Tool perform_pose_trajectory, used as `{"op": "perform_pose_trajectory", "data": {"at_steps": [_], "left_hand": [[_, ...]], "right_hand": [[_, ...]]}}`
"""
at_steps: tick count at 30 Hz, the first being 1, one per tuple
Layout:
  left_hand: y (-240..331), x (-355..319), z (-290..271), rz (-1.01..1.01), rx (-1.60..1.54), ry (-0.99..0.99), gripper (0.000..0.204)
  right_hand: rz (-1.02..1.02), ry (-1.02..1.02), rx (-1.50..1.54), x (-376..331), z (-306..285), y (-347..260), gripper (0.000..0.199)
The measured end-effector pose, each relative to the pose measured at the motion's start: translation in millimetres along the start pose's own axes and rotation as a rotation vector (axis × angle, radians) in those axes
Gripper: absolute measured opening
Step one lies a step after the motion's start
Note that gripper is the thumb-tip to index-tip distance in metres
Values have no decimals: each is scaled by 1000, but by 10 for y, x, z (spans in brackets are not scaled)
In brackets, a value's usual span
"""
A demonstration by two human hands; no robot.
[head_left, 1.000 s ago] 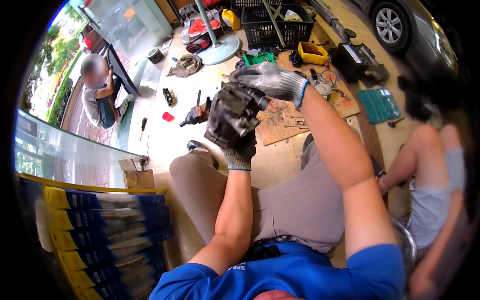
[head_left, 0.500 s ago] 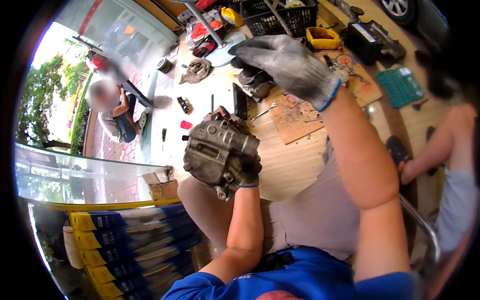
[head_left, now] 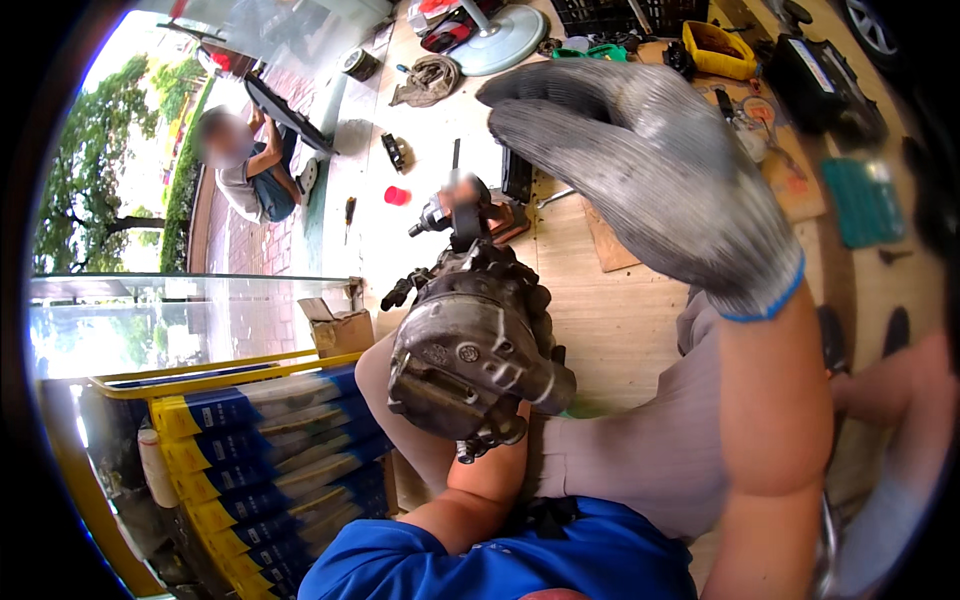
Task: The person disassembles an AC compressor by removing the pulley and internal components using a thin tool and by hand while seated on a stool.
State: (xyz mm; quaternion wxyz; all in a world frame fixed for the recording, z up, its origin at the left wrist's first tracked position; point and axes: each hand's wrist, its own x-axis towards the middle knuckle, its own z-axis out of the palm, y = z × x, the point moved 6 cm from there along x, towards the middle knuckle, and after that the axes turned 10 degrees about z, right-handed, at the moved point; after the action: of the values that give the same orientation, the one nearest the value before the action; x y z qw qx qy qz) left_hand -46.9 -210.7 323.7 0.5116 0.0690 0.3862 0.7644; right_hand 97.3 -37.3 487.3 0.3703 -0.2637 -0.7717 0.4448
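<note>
A worn grey metal compressor [head_left: 445, 350] hangs over my lap, its rounded end cap toward me. My left forearm rises to it from below, and the gloved left hand shows no fingers behind the part; it bears the compressor's weight. My right hand [head_left: 640, 170], in a grey coated work glove with a blue cuff, is raised at the upper right of the compressor, apart from it. Its fingers stretch out leftward, close together, with nothing visible in them. Just beyond the compressor is a dark fitting with a threaded end [head_left: 435, 213], partly blurred.
On the floor lie a red cap [head_left: 396, 195], a screwdriver [head_left: 349, 214], a rag [head_left: 428, 80] and a wrench [head_left: 556, 197]. Beyond stand a yellow container [head_left: 722, 52] and a black battery [head_left: 815, 80]. Stacked blue-yellow boxes [head_left: 230, 450] fill the left. Someone crouches outside; another person's leg is at right.
The compressor has turned and come lower and nearer, hiding the left glove. My right hand has moved nearer and rightward in the picture. The head view has shifted.
</note>
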Motion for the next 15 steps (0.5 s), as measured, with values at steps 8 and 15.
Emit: {"op": "perform_pose_trajectory", "data": {"at_steps": [8,15], "left_hand": [[-371,371,-409,-39,-140,-245,60],[-858,842,-605,-89,-415,-479,59]], "right_hand": [[279,-6,68,-40,-197,71,31],[129,65,-102,-87,-144,202,26]]}}
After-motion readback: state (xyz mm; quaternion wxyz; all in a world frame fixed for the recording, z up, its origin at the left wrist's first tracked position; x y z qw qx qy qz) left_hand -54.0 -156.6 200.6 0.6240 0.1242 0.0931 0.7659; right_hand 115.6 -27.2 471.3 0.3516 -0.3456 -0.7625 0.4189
